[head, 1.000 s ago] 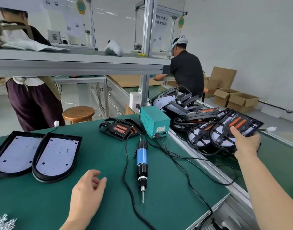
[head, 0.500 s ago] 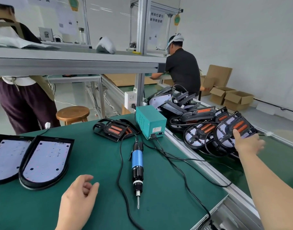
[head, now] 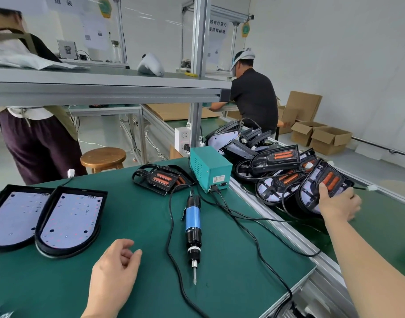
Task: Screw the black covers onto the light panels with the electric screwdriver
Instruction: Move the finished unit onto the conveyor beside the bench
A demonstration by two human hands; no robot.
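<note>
The right hand (head: 338, 206) reaches across the aluminium rail (head: 286, 232) to the conveyor, where it grips a covered light panel (head: 311, 191). The thumb lies on the panel's face and the other fingers curl round its near edge. That panel leans at the front of a pile of covered panels (head: 275, 171), which overlap each other with loops of wire tangled among them.

The left hand (head: 115, 269) is over the green table (head: 132, 216) with its fingers loosely curled, holding nothing. Just to its right the electric screwdriver (head: 192, 222) lies flat with its bit pointing toward the person. Its black cable (head: 171, 226) loops across the mat between the hand and the tool. A second cable (head: 249, 228) trails over the rail from the teal power box (head: 210, 172).

Two open light panels (head: 69, 222) lie side by side at the left, their edges touching. A small stack of black covers (head: 162, 180) sits just left of the power box.

Behind the table are a wooden stool (head: 102, 158), a metal shelf (head: 105, 88), cardboard boxes (head: 321, 136) and two other workers: one in a black shirt (head: 254, 97), one in dark trousers (head: 36, 145).

Compared with half a second ago, the right hand keeps the same grip on the same panel. The left hand stays idle in much the same place and the screwdriver has not moved. Only the viewpoint has shifted slightly.
</note>
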